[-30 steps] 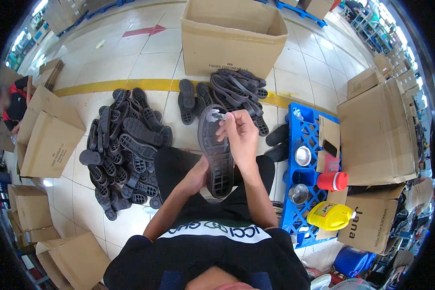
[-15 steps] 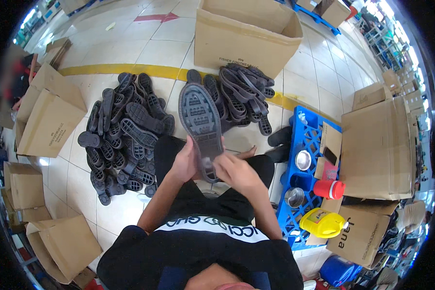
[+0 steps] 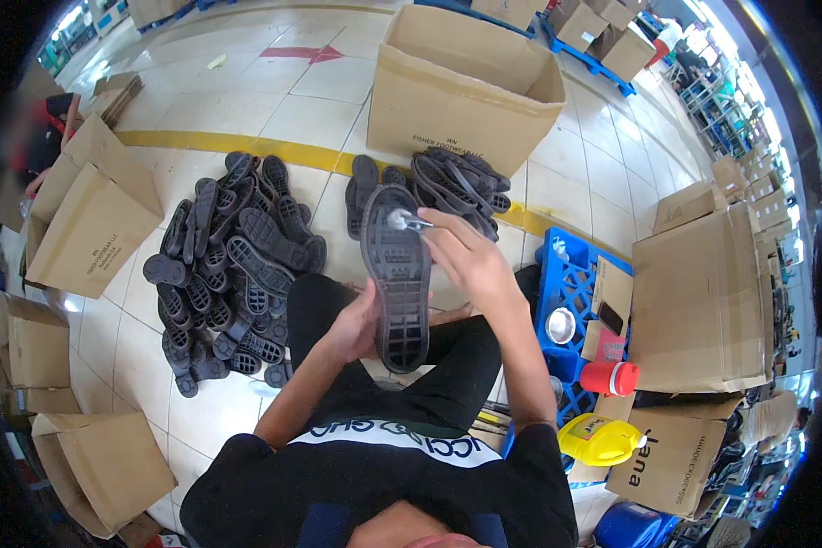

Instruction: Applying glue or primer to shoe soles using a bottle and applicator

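A dark grey shoe sole (image 3: 400,306) stands tilted up above my lap, its gridded, hollow side toward me. My left hand (image 3: 354,327) grips its left edge near the middle, thumb along the rim. At the sole's far end, my right hand (image 3: 473,263) pinches a small tool (image 3: 417,223) with a shiny metal part. Its whitish end touches a white, wet-looking patch on the sole; the tool's exact kind is unclear. Left of my knee lies a large heap of dark soles (image 3: 269,233). A smaller pile of soles (image 3: 452,187) lies beyond the held one.
An open cardboard box (image 3: 466,110) stands beyond the soles. On my right, a blue plastic pallet (image 3: 550,274) bears a metal bowl (image 3: 561,325), phone (image 3: 610,318), red jug (image 3: 609,378) and yellow jug (image 3: 598,440). More boxes (image 3: 100,228) stand left, near another person (image 3: 50,137).
My right hand has moved from the sole's near end to its far end, where the tool now shows. The sole has shifted slightly nearer and to the right in my left hand.
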{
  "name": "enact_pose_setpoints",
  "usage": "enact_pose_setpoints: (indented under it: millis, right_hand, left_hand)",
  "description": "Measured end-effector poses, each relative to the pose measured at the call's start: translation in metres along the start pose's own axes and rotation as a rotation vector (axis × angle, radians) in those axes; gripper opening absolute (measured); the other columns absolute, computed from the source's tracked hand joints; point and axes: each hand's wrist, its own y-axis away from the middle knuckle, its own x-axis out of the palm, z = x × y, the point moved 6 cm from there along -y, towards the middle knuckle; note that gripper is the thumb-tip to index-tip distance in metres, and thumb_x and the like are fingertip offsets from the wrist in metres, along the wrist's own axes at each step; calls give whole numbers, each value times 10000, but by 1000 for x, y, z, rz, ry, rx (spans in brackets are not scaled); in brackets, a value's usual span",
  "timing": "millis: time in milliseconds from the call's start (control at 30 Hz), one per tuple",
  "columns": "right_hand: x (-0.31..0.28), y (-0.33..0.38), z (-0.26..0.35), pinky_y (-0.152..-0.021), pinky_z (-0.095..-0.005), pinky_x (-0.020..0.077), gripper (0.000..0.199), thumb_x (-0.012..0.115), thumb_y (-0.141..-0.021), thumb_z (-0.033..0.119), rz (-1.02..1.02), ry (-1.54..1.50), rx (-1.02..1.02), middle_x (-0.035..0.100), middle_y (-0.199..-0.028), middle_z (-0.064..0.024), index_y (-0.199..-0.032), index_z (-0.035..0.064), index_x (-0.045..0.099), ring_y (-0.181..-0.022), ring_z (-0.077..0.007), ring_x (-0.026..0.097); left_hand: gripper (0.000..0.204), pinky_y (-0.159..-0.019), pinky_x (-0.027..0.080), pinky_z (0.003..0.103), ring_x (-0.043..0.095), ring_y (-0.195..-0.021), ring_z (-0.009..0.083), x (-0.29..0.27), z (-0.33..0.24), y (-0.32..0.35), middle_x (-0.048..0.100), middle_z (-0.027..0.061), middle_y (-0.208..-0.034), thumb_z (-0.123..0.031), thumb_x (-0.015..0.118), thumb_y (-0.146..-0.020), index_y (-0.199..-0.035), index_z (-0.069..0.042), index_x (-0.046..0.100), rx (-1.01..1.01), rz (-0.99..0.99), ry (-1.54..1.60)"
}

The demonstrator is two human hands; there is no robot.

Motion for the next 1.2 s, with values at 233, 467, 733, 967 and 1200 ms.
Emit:
enact_pose_setpoints:
  millis: [233, 467, 733, 967, 1200]
  right_hand:
    - [3, -19, -7, -843, -334, 543, 219, 625, -759, 40, 142, 271, -200, 593, -1206, -97, -976, 33, 589, -1069, -256, 619]
    - [9, -13, -16, -752, -328, 491, 235, 661, -735, 80, 177, 479, -155, 574, -948, -91, -943, 40, 559, -860, -238, 604]
    - [24, 27, -3, -688, -343, 459, 228, 667, -726, 94, 197, 445, -32, 508, -816, -78, -905, 53, 531, -784, -238, 557]
    - [25, 65, 29, -723, -314, 468, 167, 590, -781, 133, 441, 362, -133, 531, -847, -62, -923, 60, 540, -823, -206, 573]
    - [31, 90, 50, -737, -319, 486, 142, 565, -776, 126, 600, 242, -231, 539, -837, -57, -902, 66, 536, -816, -199, 592]
  left_hand:
    - [664, -1088, 366, 428, 471, -1285, 261, -3, 9, 1, 472, 154, -1408, -540, 179, -1013, -1452, -63, 319, -60, 35, -21]
    - [667, -1078, 386, 464, 494, -1273, 303, -8, 6, -2, 465, 192, -1411, -517, 151, -1019, -1448, -34, 315, -18, -2, -112]
    - [580, -1068, 359, 415, 469, -1250, 245, -29, 6, -1, 487, 115, -1373, -485, 332, -1022, -1426, -69, 363, 55, -101, -27]
    - [625, -1097, 347, 435, 461, -1297, 262, -33, -3, -3, 477, 130, -1412, -497, 186, -1027, -1452, -63, 332, 97, -121, -87]
    - [667, -1122, 302, 405, 437, -1315, 259, -19, -22, -4, 445, 150, -1442, -522, 183, -1022, -1451, -33, 328, 140, -69, -11]
